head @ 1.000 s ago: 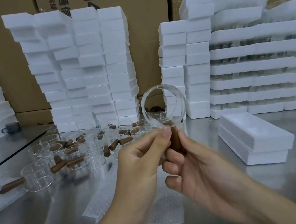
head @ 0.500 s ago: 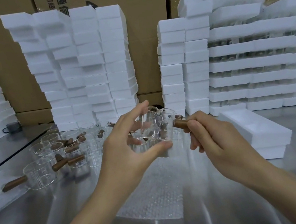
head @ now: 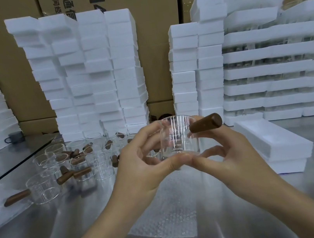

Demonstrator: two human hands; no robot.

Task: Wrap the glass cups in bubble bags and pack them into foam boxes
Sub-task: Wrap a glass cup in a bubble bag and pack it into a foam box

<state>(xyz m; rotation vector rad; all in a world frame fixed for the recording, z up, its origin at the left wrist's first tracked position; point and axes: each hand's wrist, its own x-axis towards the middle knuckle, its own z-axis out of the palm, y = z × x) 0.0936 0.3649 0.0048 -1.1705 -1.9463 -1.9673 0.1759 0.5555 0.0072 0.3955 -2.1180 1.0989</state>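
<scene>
2 sets of curled fingers (head: 145,137) round glass cup (head: 177,136).

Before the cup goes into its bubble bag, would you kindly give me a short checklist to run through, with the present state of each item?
1. Glass cup gripped by left hand and right hand: ok.
2. Wooden handle clear of the fingers, sticking out to the right: ok.
3. Bubble bag lying flat on the table below the cup: ok.
4. Bag mouth opened to receive the cup: cannot tell.
5. One hand free to lift the bag: not ok, both hold the cup.
6. Foam box at the right, with a free recess: cannot tell.
</scene>
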